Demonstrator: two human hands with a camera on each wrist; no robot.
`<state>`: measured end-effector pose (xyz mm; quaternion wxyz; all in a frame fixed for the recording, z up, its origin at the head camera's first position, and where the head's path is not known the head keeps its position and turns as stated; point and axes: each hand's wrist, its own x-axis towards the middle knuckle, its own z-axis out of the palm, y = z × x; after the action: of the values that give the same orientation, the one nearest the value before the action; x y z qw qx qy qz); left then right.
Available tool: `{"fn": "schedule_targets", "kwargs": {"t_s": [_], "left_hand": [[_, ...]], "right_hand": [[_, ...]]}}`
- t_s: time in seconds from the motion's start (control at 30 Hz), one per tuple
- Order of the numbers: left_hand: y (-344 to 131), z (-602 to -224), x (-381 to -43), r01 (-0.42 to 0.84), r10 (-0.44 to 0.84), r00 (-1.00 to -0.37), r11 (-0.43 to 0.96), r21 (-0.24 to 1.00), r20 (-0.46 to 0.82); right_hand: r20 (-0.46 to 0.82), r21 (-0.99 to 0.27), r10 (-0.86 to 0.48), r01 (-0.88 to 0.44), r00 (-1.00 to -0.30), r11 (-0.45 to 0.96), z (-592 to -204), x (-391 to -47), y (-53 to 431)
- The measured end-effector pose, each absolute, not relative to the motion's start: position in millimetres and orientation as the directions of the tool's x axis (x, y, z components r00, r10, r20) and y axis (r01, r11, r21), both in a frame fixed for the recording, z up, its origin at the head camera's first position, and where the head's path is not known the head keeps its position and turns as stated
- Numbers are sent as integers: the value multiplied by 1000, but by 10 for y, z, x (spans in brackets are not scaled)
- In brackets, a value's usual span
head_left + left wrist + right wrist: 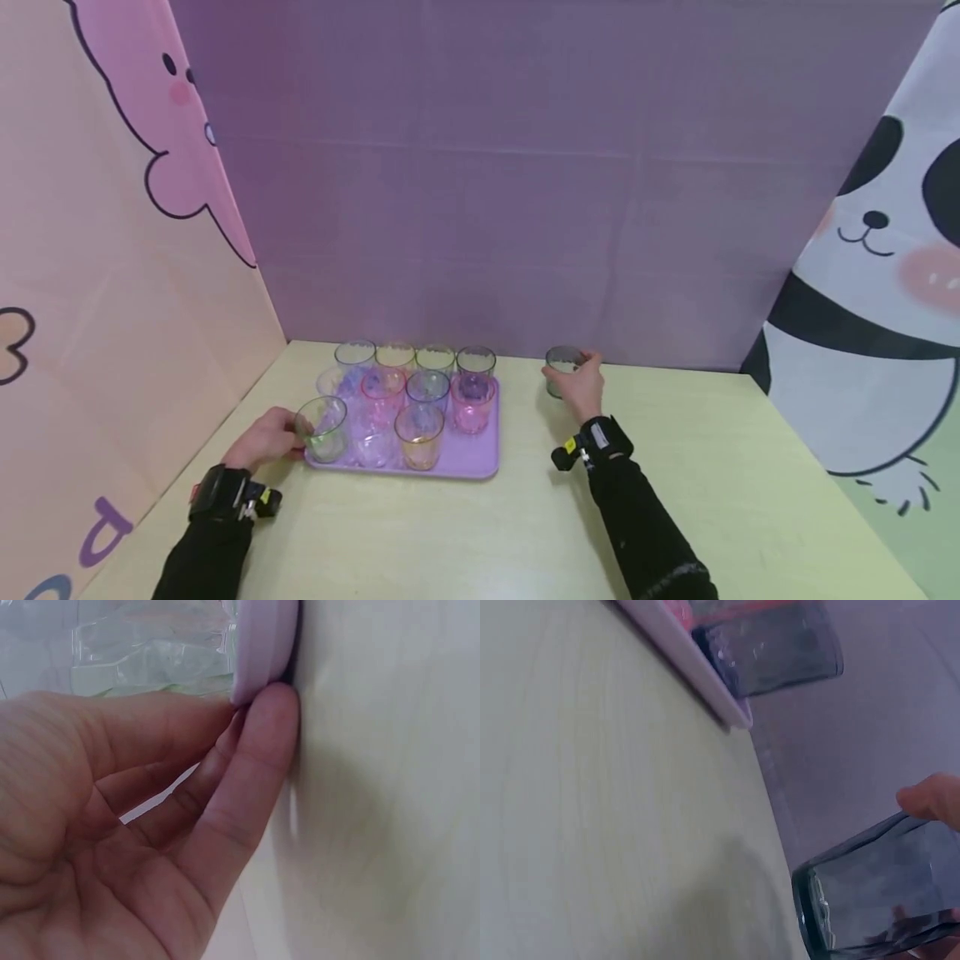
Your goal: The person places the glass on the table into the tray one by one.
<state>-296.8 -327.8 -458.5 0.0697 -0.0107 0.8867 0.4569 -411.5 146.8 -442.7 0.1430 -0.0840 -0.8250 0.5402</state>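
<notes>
My right hand point(583, 388) grips a grey-tinted drinking glass point(874, 881) by its sides, to the right of the tray at the back of the table. In the right wrist view, thumb and fingers span the glass, and its base appears off the tabletop. At the front left corner of the purple tray point(468, 463), my left hand point(262, 437) pinches the rim between thumb and finger, seen closely in the left wrist view. A green-tinted glass point(324, 433) stands on the tray right beside that hand.
Several tinted glasses stand in rows on the tray, among them an amber glass point(420, 433), a pink glass point(472, 404) and a dark grey glass point(476, 360) at the back corner. A purple backdrop point(525, 208) rises behind the pale table point(450, 533); printed side panels flank it.
</notes>
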Motion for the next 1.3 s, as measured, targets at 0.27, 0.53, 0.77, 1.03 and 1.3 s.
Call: {"fn": "schedule_targets", "kwargs": {"t_s": [0.27, 0.53, 0.77, 1.03, 1.3], "left_hand": [[-3291, -4575, -2962, -74, 54, -990, 581, 810, -129], [-3299, -4566, -2954, -37, 77, -992, 568, 822, -98], [-3282, -4577, -2954, -44, 74, -992, 565, 824, -103], [-3269, -4570, -2932, -60, 60, -992, 563, 824, -113], [-3269, -4573, -2945, -60, 49, -993, 579, 813, -109]], "right_hand": [[229, -919, 172, -154, -958, 362, -4342, -3895, 1353], [183, -946, 43, -164, -982, 278, -4260, -3643, 1261], [194, -941, -76, -208, -978, 269, -4235, -3351, 1072], [195, -944, -171, -232, -966, 236, -4264, -3141, 907], [230, -894, -216, -294, -949, 337, -4361, -2990, 774]]}}
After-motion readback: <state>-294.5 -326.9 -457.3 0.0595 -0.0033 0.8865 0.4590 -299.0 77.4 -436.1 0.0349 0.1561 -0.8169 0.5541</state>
